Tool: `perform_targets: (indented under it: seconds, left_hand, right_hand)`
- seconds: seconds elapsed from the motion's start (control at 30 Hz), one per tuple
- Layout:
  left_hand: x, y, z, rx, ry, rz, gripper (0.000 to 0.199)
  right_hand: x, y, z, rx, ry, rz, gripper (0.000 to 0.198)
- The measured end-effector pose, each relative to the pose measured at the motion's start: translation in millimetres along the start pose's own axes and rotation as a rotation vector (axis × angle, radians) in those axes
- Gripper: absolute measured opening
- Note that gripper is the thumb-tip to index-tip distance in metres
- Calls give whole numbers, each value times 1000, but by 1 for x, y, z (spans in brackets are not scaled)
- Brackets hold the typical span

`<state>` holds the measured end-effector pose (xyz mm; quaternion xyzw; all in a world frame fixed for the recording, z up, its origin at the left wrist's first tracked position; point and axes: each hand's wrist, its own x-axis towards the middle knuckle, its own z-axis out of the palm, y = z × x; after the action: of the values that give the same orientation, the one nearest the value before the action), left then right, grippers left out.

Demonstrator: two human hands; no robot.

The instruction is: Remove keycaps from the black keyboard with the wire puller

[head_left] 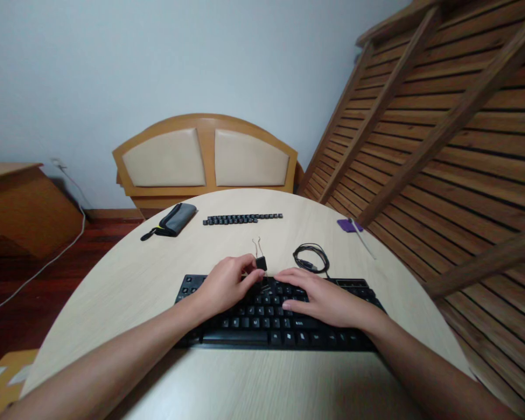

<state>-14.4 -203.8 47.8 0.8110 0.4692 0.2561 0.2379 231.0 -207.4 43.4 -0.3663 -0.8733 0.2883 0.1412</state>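
A black keyboard point(254, 337) lies across the near part of the round table. My left hand point(233, 283) is closed on a keycap puller point(261, 263), a small black block with thin wires at both ends. Its lower wires reach down to the upper rows of keys, where some keycaps appear to be off; whether a key is caught in them cannot be made out. My right hand point(319, 297) lies flat on the right half of the keyboard, fingers stretched out and holding nothing. Removed black keycaps point(240, 219) sit in rows farther back on the table.
A coiled black USB cable point(311, 259) lies behind the keyboard. At the back left is a grey zip pouch point(177, 220); at the right, a purple cloth point(347, 225) with a thin stick point(364, 239) across it. A padded headboard point(206, 153) stands beyond the round table point(126, 274).
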Motion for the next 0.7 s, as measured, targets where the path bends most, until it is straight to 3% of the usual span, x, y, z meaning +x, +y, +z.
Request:
perform_targets:
  seconds: [0.1,0.17,0.47,0.7]
  left_hand:
    - [-5,19,-17,196,-61,84,21]
    - [-5,25,-21,200,-50,81,21]
    - [7,-8,17,-276,118,-30,23]
    - [8,-18,23,-484,52,-72,25]
  right_hand:
    - [2,-4,4,-23,20,-11,46]
    - [4,-6,9,-42,39,-15,46]
    - [12,-8,26,-118,141,-2,47]
    - [11,-10,29,-93,204,10,35]
